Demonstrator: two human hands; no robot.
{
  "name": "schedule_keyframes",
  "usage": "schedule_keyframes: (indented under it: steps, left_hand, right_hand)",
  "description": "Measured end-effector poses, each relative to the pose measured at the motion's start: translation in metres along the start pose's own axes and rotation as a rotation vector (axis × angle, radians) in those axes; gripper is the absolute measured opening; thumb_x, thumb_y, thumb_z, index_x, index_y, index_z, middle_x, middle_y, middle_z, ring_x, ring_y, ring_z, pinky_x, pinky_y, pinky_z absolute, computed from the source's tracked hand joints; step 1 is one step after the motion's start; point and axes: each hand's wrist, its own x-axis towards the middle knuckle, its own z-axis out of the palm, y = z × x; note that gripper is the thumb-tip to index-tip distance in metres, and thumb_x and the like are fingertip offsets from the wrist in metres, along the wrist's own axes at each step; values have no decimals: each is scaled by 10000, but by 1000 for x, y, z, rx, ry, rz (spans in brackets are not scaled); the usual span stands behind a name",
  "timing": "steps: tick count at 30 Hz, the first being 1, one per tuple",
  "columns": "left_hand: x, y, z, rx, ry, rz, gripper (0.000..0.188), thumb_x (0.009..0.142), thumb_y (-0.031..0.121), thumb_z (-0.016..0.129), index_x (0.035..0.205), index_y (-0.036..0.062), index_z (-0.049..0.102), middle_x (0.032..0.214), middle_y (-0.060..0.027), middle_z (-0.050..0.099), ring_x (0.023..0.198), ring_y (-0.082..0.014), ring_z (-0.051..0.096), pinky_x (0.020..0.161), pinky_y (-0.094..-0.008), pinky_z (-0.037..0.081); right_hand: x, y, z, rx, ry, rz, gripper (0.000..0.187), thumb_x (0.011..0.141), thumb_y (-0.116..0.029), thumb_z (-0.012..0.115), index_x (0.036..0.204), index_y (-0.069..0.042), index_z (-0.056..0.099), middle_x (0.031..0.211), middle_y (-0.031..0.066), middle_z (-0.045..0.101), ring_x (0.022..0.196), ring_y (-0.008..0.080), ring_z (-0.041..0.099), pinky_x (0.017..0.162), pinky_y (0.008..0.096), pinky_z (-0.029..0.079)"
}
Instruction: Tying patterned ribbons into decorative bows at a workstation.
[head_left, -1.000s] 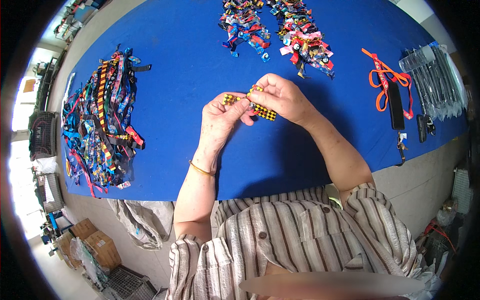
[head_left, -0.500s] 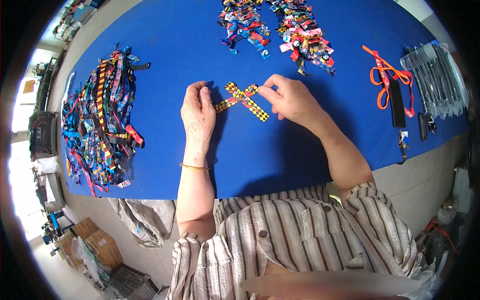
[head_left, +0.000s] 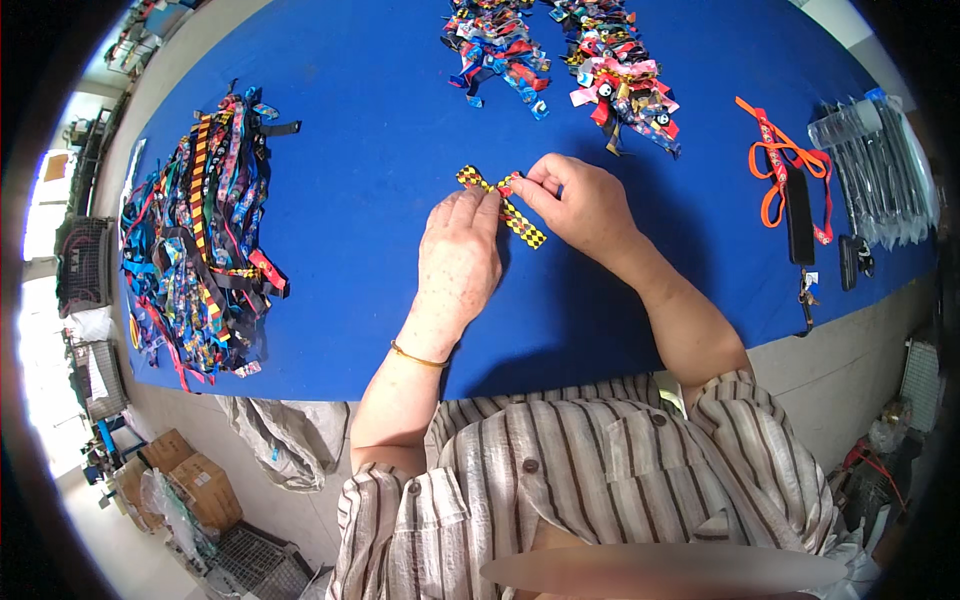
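A short yellow-and-black checkered ribbon [head_left: 523, 226] with red patches lies looped and crossed over itself on the blue table. My right hand [head_left: 585, 205] pinches its right loop between thumb and fingertips. Over the left part of the ribbon comes my left hand [head_left: 460, 262], fingers drawn together and their tips on the crossing. That hand hides the ribbon's lower left end; one tail sticks out to the lower right.
A thick pile of printed lanyards [head_left: 205, 240] covers the table's left side. Two rows of knotted ribbons [head_left: 625, 85] lie at the far edge. On the right are an orange lanyard [head_left: 770, 160], a black strap [head_left: 799, 215] and plastic-wrapped black items [head_left: 870, 170].
My left hand has moved right and onto the crossing of the ribbon, covering its left end. The right hand keeps its pinch and has barely shifted.
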Motion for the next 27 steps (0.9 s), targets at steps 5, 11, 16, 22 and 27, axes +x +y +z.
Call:
schedule_keyframes:
  steps: [5, 11, 16, 22, 27]
  left_hand:
    - [-3, 1, 2, 33, -78, -16, 329, 827, -8, 577, 1148, -10, 652, 1165, -178, 649, 1101, -341, 620, 960, -431, 494]
    - [-3, 3, 1, 77, -160, -16, 366, 834, 33, 578, 1190, -36, 627, 1214, -176, 628, 1156, -337, 593, 1004, -454, 471]
    - [-7, 4, 2, 110, -206, -24, 412, 853, 81, 585, 1240, -60, 596, 1253, -187, 600, 1207, -338, 562, 1053, -479, 444]
    - [-14, 7, 4, 91, -242, -68, 450, 863, 108, 589, 1279, -64, 572, 1305, -204, 560, 1252, -369, 528, 1069, -558, 414]
    - [-19, 8, 6, 107, -279, -74, 490, 866, 108, 589, 1322, -65, 544, 1357, -215, 528, 1295, -404, 495, 1082, -589, 386]
  right_hand:
    - [2, 2, 7, -65, 43, -12, 223, 863, -269, 740, 792, -77, 651, 631, 59, 613, 549, 227, 603, 528, 356, 462]
    - [3, 8, 13, -112, 86, -73, 204, 872, -233, 693, 785, -85, 583, 722, 86, 654, 644, 312, 656, 551, 431, 499]
    - [3, 3, 13, -117, 81, -42, 100, 834, -171, 728, 862, -109, 654, 780, 47, 647, 631, 230, 625, 537, 340, 474]
    - [8, -1, 10, -284, 40, -548, 304, 875, -158, 625, 1170, -197, 688, 1213, 105, 592, 1060, 295, 614, 870, 410, 483]
    - [4, 0, 17, -369, -33, -528, 326, 880, -156, 604, 1188, -222, 686, 1364, 126, 534, 1245, 325, 511, 1015, 486, 388]
